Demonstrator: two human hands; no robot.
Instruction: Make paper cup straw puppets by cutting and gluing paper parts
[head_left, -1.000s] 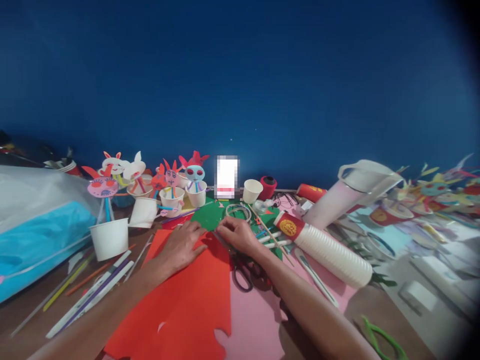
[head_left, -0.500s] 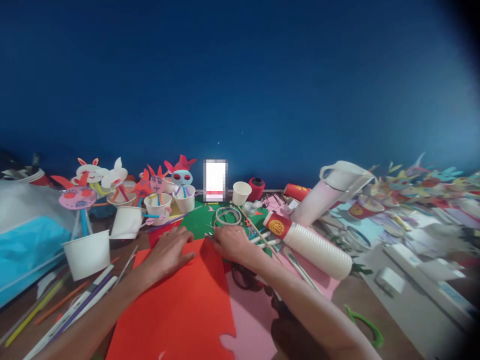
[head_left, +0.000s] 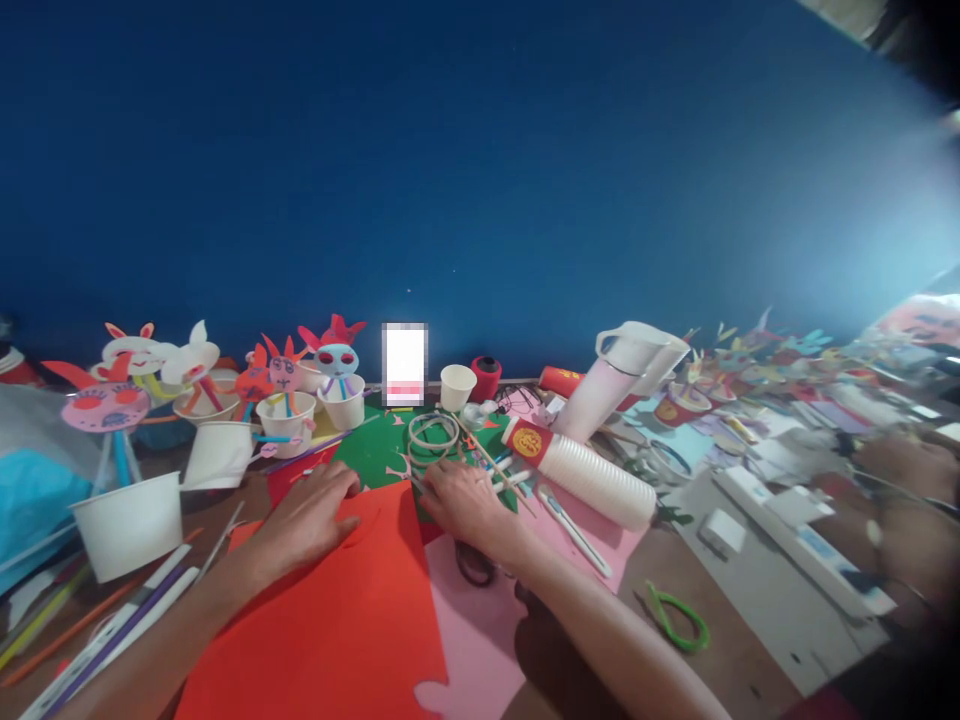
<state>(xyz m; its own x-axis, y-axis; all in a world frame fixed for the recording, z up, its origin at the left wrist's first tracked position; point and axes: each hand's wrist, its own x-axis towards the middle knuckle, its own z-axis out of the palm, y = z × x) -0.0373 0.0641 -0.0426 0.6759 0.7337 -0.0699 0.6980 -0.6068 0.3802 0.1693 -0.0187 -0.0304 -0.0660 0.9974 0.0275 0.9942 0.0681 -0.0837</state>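
My left hand (head_left: pixel 319 510) lies on the upper left part of a red sheet of paper (head_left: pixel 330 620), fingers stretched forward and thumb apart. Beyond the sheet's top right corner, my right hand (head_left: pixel 469 505) is closed over a pair of scissors. Their dark handle loops (head_left: pixel 474 565) show below the palm, and a thin tip pokes out by the fingertips; the middle is hidden. Under the red sheet lies pink paper (head_left: pixel 480 640) with a cut, wavy edge. Green paper (head_left: pixel 375 450) with pink scraps extends ahead of both hands.
Paper-cup puppets (head_left: pixel 341 385) line the left back, with marker pens (head_left: pixel 142 620) in front. A stack of paper cups (head_left: pixel 592 475), a white jug (head_left: pixel 611 385), a utility knife (head_left: pixel 574 530) and a green pipe cleaner (head_left: pixel 679 615) are right. A blurred person's hand (head_left: pixel 900 480) is far right.
The view has turned to the right, so things sit farther left and another person's hand shows at the far right. Both my hands stay nearly in place over the papers.
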